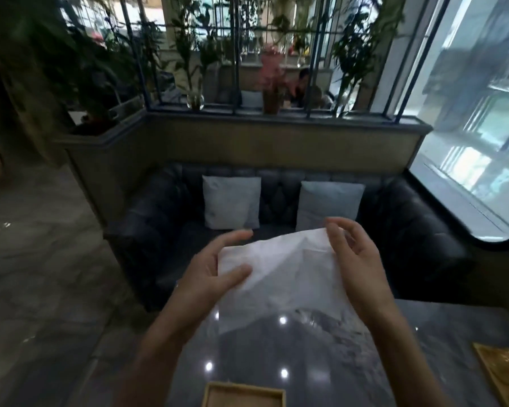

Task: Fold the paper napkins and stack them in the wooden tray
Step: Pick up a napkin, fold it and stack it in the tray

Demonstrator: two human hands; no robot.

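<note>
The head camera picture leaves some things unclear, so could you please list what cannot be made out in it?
Light wooden tray: head view, cut by the bottom edge; most of its inside unseen.
White paper napkin: head view, lower part smeared by motion blur; folds unclear.
Gold-coloured flat object: head view, cut by the right edge; unidentifiable.
</note>
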